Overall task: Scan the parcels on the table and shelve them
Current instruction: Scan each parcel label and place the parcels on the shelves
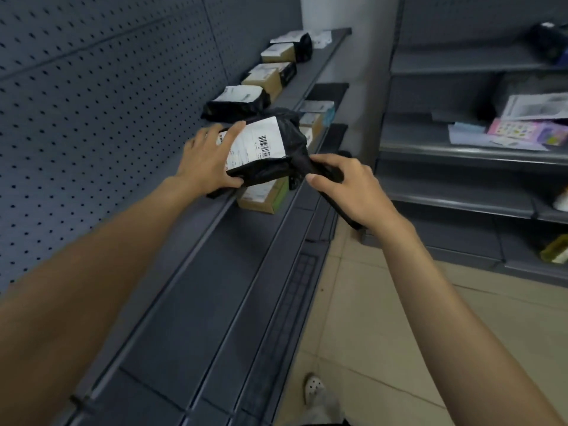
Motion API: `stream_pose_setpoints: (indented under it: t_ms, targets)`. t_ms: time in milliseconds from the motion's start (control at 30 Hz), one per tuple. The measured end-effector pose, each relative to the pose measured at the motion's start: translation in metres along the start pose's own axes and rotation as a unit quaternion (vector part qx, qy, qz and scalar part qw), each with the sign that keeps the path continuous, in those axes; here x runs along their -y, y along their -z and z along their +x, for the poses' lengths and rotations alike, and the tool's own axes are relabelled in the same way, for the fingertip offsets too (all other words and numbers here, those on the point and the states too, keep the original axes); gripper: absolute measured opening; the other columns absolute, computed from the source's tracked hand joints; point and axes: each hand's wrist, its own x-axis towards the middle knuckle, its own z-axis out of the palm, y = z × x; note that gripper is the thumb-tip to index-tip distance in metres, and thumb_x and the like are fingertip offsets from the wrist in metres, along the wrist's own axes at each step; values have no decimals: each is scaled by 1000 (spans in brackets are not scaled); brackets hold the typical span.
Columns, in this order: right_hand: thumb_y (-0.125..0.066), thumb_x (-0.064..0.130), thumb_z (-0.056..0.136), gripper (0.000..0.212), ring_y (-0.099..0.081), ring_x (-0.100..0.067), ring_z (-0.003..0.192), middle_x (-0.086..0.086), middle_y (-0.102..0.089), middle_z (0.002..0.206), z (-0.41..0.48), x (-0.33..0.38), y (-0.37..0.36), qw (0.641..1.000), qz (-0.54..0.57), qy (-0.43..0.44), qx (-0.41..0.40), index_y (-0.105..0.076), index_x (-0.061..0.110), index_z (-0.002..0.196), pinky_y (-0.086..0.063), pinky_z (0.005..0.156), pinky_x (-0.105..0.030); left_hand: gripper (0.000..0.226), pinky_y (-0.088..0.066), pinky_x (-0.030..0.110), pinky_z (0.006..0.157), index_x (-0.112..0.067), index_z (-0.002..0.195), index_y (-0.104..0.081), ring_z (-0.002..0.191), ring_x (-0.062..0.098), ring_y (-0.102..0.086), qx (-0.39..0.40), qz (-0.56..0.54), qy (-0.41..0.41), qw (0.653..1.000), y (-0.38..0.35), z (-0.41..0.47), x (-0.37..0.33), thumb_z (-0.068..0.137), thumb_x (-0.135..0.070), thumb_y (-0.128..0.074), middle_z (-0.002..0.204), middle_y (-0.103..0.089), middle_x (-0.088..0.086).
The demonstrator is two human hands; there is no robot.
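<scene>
Both hands are hovering above the shelf (215,287): left hand (206,162) is pinching the black parcel (264,149), right hand (353,189) is clutching the scanner (342,214). Probably shelving; next, lowering it flat.

The grey top shelf (319,61) carries a row of parcels: a black bag (235,103), then brown boxes (264,78) further back. The shelf below (196,302) holds another brown box (261,199)

White perforated clog (313,388) — grey trouser leg (326,406), perhaps.

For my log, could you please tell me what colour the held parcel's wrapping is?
Black wrapping, with a white label; head view.
</scene>
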Motion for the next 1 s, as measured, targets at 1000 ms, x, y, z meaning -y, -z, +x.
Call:
stream_pose_setpoints:
  t_ms: [1000]
  targets:
    - [-62,49,94,51,-51,-13,129,8,-55,144,439,-66,-57,957,36,115,265,-53,35,142,-44,103,-33,81,-27,52,114,-33,157,-15,145,32,-25,51,32,199,978,-145,228,124,92,-10,-60,162,-22,1]
